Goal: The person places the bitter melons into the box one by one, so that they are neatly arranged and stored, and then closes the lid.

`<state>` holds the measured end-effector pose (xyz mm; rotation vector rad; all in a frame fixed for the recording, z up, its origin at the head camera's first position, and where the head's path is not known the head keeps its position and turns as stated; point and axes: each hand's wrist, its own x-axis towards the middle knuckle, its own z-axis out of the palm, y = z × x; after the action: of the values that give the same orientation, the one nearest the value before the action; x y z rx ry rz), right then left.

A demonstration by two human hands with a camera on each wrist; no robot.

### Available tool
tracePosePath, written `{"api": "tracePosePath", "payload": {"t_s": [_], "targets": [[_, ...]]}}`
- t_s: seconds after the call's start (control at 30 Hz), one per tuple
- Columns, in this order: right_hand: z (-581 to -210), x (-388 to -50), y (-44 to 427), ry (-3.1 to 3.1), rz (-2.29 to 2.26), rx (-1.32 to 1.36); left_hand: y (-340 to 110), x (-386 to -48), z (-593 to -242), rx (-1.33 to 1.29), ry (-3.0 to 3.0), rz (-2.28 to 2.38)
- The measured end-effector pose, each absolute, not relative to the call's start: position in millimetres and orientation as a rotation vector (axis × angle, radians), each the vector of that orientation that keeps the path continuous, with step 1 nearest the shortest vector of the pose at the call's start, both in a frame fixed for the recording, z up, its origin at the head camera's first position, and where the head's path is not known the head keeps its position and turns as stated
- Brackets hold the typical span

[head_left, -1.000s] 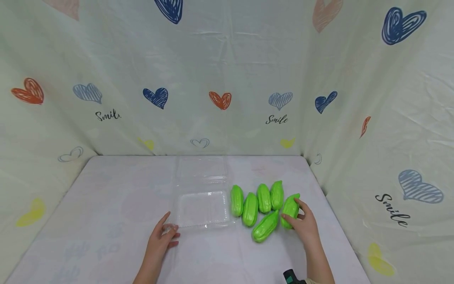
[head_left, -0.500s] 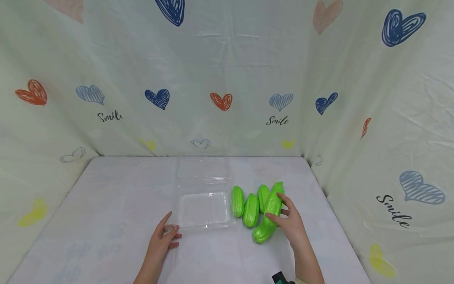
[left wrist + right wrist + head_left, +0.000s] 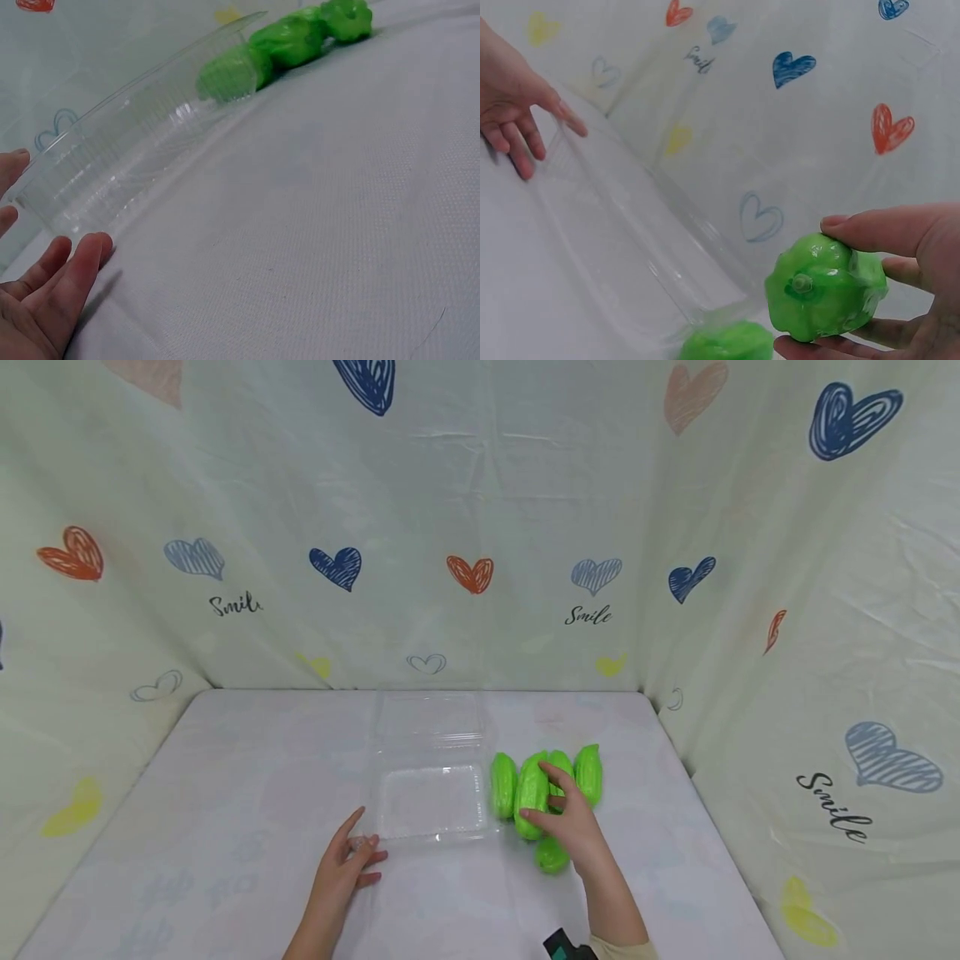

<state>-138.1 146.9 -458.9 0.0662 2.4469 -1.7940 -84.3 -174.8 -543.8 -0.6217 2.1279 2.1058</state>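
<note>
My right hand [image 3: 573,827] holds a bright green ribbed gourd [image 3: 532,797] between thumb and fingers, above the others. In the right wrist view the gourd [image 3: 814,289] shows its stem end, with a shiny skin or wrap. Other green gourds [image 3: 503,787] lie just right of a clear plastic clamshell box [image 3: 431,839]; some are partly hidden by my right hand and the held one. The box stands open, its lid [image 3: 427,718] folded back. My left hand [image 3: 341,872] rests at the box's front left corner with fingers loosely spread; the left wrist view shows fingertips [image 3: 90,247] beside its wall.
A white cloth-covered table [image 3: 225,827] holds everything. Behind and beside it hang pale curtains [image 3: 480,485] printed with hearts. A black device [image 3: 566,946] is on my right wrist.
With the green gourd in it, my right hand has moved left from the far right of the group, over the others towards the box. The left hand stays at the corner.
</note>
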Motion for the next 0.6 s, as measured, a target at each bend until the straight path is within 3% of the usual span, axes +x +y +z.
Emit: {"api": "tracePosePath", "payload": {"t_s": [0.6], "targets": [[-468,-150,81,2.309,-1.781,-0.209,-174,-84,-541,-0.607,2.110,2.107]]}}
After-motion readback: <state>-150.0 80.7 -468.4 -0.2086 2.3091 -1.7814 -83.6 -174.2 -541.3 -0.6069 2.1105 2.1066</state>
